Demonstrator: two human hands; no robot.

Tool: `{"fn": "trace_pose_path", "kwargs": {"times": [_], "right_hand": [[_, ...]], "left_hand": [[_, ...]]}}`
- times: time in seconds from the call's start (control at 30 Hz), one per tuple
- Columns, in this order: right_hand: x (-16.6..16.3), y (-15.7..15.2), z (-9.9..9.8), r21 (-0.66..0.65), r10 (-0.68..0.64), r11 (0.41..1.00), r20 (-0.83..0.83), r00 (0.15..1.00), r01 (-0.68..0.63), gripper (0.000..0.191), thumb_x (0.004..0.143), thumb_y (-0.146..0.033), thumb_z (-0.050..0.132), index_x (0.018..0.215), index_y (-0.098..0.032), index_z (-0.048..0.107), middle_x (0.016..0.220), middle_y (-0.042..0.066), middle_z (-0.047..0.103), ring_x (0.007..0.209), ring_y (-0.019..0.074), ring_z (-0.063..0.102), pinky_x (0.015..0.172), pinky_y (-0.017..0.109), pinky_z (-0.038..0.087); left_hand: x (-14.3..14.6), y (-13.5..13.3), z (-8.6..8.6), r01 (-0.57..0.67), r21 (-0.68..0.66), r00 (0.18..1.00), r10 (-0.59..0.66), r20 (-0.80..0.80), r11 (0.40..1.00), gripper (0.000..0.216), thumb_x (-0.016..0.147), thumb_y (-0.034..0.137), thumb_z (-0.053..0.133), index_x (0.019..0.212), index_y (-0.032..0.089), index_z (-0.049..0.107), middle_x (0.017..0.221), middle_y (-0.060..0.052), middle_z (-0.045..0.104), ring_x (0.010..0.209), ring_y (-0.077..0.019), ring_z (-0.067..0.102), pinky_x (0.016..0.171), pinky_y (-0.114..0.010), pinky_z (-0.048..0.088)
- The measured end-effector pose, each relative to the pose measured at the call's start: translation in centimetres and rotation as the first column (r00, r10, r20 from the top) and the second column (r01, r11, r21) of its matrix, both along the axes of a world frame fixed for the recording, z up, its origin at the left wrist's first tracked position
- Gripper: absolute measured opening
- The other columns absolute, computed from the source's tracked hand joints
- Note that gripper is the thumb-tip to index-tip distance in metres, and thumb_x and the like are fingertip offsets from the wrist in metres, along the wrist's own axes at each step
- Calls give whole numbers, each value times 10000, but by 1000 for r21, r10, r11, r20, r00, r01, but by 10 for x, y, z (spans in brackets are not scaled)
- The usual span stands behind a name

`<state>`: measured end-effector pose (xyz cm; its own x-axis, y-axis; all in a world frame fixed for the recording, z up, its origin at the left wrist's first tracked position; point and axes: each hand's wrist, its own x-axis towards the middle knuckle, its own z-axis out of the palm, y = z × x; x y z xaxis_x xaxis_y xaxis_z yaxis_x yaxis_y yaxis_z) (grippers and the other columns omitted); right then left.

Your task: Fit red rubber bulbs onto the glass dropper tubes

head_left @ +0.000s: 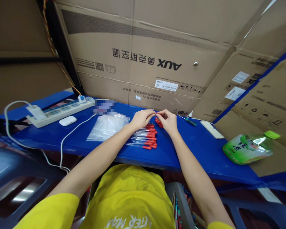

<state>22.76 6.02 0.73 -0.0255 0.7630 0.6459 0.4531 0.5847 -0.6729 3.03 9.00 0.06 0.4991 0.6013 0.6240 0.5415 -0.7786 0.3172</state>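
Note:
My left hand [142,118] and my right hand [167,121] meet fingertip to fingertip above the blue table. The right one pinches a small red piece, partly hidden by its fingers. Closed fingers on the left hand hide what they hold. Just below lies a row of thin silvery rods with red ends [150,138], which look like small screwdrivers, side by side with the red ends to the right. A small pile of red pieces [158,122] sits beneath my right fingers. Left of the row are clear plastic bags [107,127].
A power strip [62,111], white earbud case [68,120] and cable are at left. To the right lie a green-handled screwdriver [190,121], a phone [212,129] and a green-labelled bottle [248,148]. Cardboard [145,38] walls the back; a grey bin [181,203] stands below the table's edge.

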Motion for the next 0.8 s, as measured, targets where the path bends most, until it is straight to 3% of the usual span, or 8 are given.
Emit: {"fn": "trace_pose_path", "kwargs": {"times": [0.3,0.5,0.8], "right_hand": [[7,2,-2,5,41,999,37,998,-41,283,883,-494,758,886,-211,774,812,72,801,741,249,758,716,361,613],[10,5,-4,-113,119,986,-16,993,-120,319,837,-529,793,905,-217,766,781,60,790,678,243,743,699,379,616],[10,7,3,-153,132,977,-97,987,-146,373,787,-532,817,969,-216,739,873,54,801,765,223,746,730,346,617]], "left_hand": [[-4,-7,9,-23,54,989,31,-144,998,371,1120,333,404,1211,230,749,1178,-67,781,1086,-226,735,873,-304,539],[-6,-6,9,-9,74,977,24,-211,997,352,1109,299,417,1215,212,741,1151,-78,760,1048,-215,725,845,-289,524],[-3,-1,9,33,43,999,-32,-5,999,418,1134,378,360,1156,179,727,1069,-106,730,1020,-226,705,911,-331,530]]}}
